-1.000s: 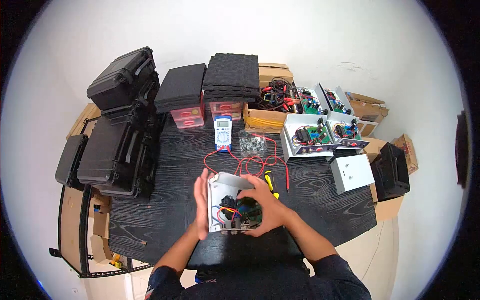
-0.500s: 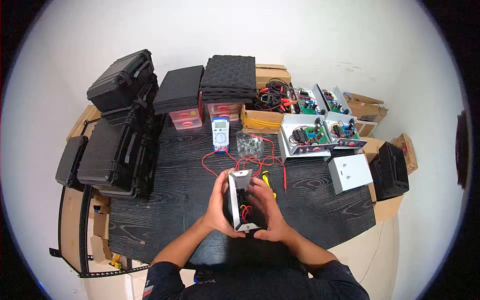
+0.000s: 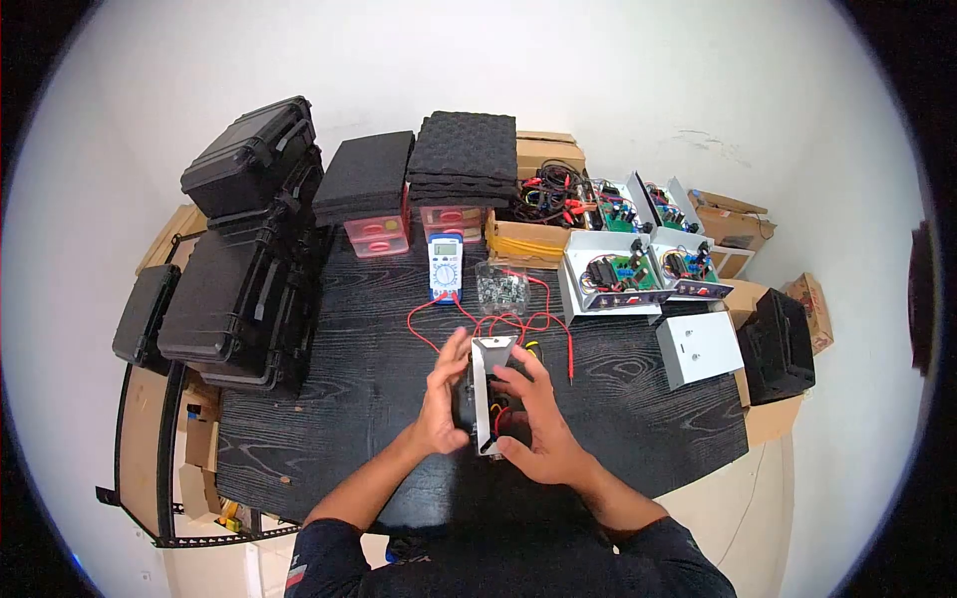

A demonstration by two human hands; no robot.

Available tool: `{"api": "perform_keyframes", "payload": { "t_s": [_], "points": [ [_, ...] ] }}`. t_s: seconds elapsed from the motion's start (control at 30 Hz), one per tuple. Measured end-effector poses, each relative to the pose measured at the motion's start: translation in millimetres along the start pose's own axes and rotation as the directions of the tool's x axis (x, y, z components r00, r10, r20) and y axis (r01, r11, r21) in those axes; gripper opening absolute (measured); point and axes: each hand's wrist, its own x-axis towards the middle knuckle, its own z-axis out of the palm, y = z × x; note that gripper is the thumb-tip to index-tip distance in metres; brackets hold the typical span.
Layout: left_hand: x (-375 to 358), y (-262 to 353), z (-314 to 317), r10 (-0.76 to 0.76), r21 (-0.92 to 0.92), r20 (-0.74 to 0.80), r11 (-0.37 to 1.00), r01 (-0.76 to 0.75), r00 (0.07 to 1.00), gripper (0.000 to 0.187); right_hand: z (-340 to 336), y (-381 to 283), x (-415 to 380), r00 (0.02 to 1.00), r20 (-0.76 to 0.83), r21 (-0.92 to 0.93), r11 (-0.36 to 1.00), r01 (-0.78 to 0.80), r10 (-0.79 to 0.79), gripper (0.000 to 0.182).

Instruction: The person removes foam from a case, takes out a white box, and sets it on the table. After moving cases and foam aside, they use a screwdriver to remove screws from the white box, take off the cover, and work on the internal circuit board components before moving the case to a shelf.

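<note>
A white metal enclosure stands on its side at the near middle of the black table, with red and yellow wires inside. My left hand is at its left side, fingers apart, with a small gap to the metal. On the right, my right hand touches the enclosure, its thumb near the lower edge and its fingers at the upper part. Behind it lie a blue-and-white multimeter with red leads and a clear box of small parts. A yellow-and-black tool is partly hidden by my right hand.
Black hard cases are stacked at the left. Black foam sheets sit on pink drawers at the back. Open units with green circuit boards, a white cover and a cardboard box of cables are at the right.
The enclosure has shifted slightly right and turned more upright. My left hand has loosened from it and spread its fingers, while my right hand has moved its fingers over the right side.
</note>
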Motion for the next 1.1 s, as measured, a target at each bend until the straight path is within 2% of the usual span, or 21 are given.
{"api": "perform_keyframes", "payload": {
  "t_s": [0.07, 0.1, 0.2, 0.23, 0.33, 0.63, 0.73, 0.83, 0.97, 1.1],
  "points": [
    [-16.7, -12.2, -2.2, 0.020, 0.192, -0.113, 0.981, 0.002, 0.993, 0.067, -4.2, 7.7, 4.4, 0.986, 0.038, -0.238, 0.957, 0.167, -0.162, 0.075],
    [-10.9, -3.2, 4.1, 0.039, 0.292, -0.202, 0.956, 0.022, 0.979, 0.039, -3.3, 9.3, 5.2, 0.985, 0.044, -0.226, 0.959, 0.171, -0.166, 0.073],
    [-18.3, -7.2, -3.6, 0.047, 0.481, -0.071, 0.877, -0.007, 0.996, 0.030, -2.0, 11.9, 7.9, 0.982, 0.068, -0.204, 0.961, 0.189, -0.179, 0.070],
    [-15.6, -6.0, -2.3, 0.063, 0.443, -0.086, 0.896, -0.018, 0.994, 0.024, -3.0, 12.4, 9.1, 0.980, 0.078, -0.205, 0.959, 0.196, -0.184, 0.069],
    [-18.0, -11.4, -9.0, 0.056, 0.455, -0.020, 0.889, -0.041, 0.998, 0.024, -4.3, 11.6, 9.8, 0.981, 0.101, -0.203, 0.962, 0.184, -0.166, 0.069],
    [-14.4, -14.8, -10.6, 0.064, 0.539, -0.018, 0.841, -0.044, 0.998, 0.021, -5.4, 9.9, 10.6, 0.982, 0.101, -0.207, 0.963, 0.175, -0.157, 0.066],
    [-7.9, -8.7, -8.3, -0.013, 0.530, -0.037, 0.847, 0.030, 0.999, 0.018, -4.9, 14.7, 10.2, 0.981, 0.090, -0.192, 0.964, 0.184, -0.170, 0.065],
    [-7.5, -7.6, -0.8, -0.063, 0.461, -0.158, 0.878, 0.130, 0.985, 0.013, -2.9, 14.0, 10.0, 0.983, 0.077, -0.155, 0.972, 0.179, -0.169, 0.065],
    [-2.0, -2.4, -6.5, -0.026, 0.504, -0.042, 0.862, 0.044, 0.999, 0.016, -3.5, 14.8, 9.3, 0.980, 0.074, -0.197, 0.961, 0.194, -0.183, 0.066],
    [-0.1, -1.8, -15.8, -0.029, 0.548, 0.081, 0.836, -0.021, 0.996, 0.021, -1.7, 14.2, 9.4, 0.982, 0.066, -0.156, 0.971, 0.183, -0.174, 0.066]
  ]
}}
